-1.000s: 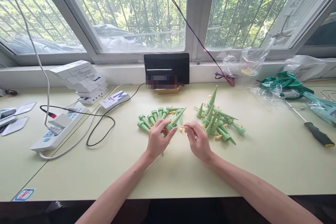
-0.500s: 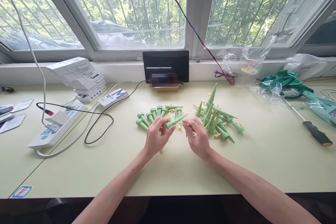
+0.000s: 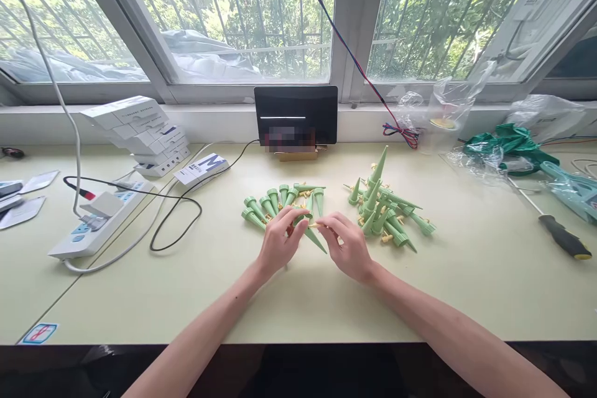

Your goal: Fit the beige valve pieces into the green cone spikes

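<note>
My left hand (image 3: 281, 237) is closed on a green spike (image 3: 317, 240), whose tip points down and to the right. Close beside it, my right hand (image 3: 347, 245) pinches a small yellow piece (image 3: 313, 225) that reaches to the spike near my left fingertips. Whether the two parts touch is hidden by my fingers. Behind my left hand lies a fanned row of green spikes (image 3: 268, 204). A loose pile of green spikes with yellow pieces (image 3: 380, 211) lies to the right of my right hand.
A dark tablet (image 3: 298, 113) stands at the back. On the left are stacked white boxes (image 3: 140, 130), a box marked M (image 3: 202, 170) and a power strip (image 3: 100, 221) with cables. A screwdriver (image 3: 562, 235), green cloth (image 3: 508, 146) and plastic bags are at the right.
The green spike in my left hand has turned from pointing up-right to down-right. My right hand has moved slightly left, bringing the yellow piece to the spike.
</note>
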The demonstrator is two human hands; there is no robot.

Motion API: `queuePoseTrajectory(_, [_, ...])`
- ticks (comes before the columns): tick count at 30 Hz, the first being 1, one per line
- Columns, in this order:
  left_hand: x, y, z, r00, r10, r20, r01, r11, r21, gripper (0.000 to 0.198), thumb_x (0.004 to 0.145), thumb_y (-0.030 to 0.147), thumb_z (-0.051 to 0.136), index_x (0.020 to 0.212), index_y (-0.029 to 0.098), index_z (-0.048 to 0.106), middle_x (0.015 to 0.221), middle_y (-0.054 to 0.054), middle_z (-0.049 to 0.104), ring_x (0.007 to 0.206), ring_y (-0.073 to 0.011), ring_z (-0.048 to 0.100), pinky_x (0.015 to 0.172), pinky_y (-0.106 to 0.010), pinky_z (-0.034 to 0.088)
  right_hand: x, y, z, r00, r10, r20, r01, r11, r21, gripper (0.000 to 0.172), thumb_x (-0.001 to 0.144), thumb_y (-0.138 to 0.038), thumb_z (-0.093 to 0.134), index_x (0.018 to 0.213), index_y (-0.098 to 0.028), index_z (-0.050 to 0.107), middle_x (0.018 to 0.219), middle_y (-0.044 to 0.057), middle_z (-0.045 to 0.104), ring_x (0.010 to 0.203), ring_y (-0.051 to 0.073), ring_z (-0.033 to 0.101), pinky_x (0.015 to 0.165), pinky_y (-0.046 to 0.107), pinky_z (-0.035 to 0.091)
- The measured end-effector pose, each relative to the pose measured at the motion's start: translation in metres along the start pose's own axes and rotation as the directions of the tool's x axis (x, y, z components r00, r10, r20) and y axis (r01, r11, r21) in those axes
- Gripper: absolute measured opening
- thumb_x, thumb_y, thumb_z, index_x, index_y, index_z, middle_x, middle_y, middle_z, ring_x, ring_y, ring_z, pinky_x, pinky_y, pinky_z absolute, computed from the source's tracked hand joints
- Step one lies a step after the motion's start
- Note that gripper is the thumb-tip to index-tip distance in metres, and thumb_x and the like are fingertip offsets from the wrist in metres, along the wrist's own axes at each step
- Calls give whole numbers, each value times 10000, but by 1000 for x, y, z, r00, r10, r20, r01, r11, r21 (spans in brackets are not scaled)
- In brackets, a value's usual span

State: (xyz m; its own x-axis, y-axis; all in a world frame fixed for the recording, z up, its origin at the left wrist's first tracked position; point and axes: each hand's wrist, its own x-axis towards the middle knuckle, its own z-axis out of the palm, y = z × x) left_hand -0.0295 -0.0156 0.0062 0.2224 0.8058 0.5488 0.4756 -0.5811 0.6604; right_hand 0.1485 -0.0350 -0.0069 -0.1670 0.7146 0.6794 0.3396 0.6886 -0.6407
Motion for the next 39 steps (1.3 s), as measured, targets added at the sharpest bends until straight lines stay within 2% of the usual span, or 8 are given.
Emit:
queuePoseTrajectory(6, [1,3,0,999,-43,-7,43,999,-21,250,969,359,515,927,169,671,831,-28,584,622,-96,495,549,-201,481,-1,2,0,999,22,26,-22,1000,4,145,992,-187,497,1018,-211,637,884,54,640,651,134,552,592,258,465])
queuePoseTrajectory(16, [1,0,0,997,-79,-19,78,995,-57,234,938,383,569,926,172,670,814,-11,544,582,-83,513,501,-197,486,-2,0,2,998,21,54,-23,999,26,125,988,-189,504,1007,-204,627,827,40,603,618,128,509,565,255,444])
queuePoseTrajectory(21, [0,-2,1,994,-111,-7,110,985,-132,233,920,395,599,924,172,668,824,4,513,487,-52,516,438,-204,485,-2,0,3,997,50,60,-52,998,45,130,991,-206,499,996,-205,629,811,34,593,611,126,508,558,252,446])
queuePoseTrajectory(26, [0,-4,1,988,-151,38,156,961,-227,216,904,384,627,980,189,682,867,8,493,468,-41,549,423,-208,518,-2,1,2,994,94,58,-96,994,44,147,996,-251,496,994,-202,634,819,41,614,624,132,532,570,258,463])
queuePoseTrajectory(32, [1,-6,0,976,-176,129,212,901,-379,295,886,382,651,1131,221,682,888,2,447,590,-70,571,526,-244,613,0,3,2,989,145,31,-147,988,55,158,993,-274,505,976,-190,638,836,50,645,651,142,569,604,271,483])
queuePoseTrajectory(39, [3,-6,-6,938,-194,288,305,857,-416,370,879,363,668,1217,214,650,1025,-41,487,628,-104,686,537,-227,591,2,2,1,975,221,15,-222,973,65,158,982,-268,508,939,-179,632,817,49,645,690,156,591,634,280,495])
